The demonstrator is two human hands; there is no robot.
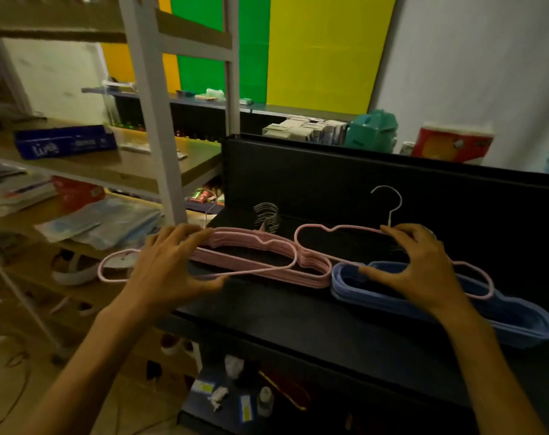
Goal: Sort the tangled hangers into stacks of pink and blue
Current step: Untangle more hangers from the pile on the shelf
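Observation:
A stack of pink hangers (267, 246) lies on the black shelf (282, 312), its metal hooks bunched at the back. One pink hanger (110, 276) sticks out to the left from under my left hand (169, 265), which rests spread over the stack's left end, fingers fairly straight and thumb on the lower bar. To the right lies a stack of blue hangers (493, 318). A single pink hanger (314, 229) lies across it, hook (391, 202) upright. My right hand (420, 268) curls over this hanger near its hook, thumb on the blue stack's rim.
A black back panel (329, 177) rises behind the shelf. White shelving posts (154, 120) and cluttered wooden shelves (110, 171) stand to the left. Small bottles and packets (235, 394) lie on a lower level in front. Boxes and a teal bag (372, 130) sit beyond the panel.

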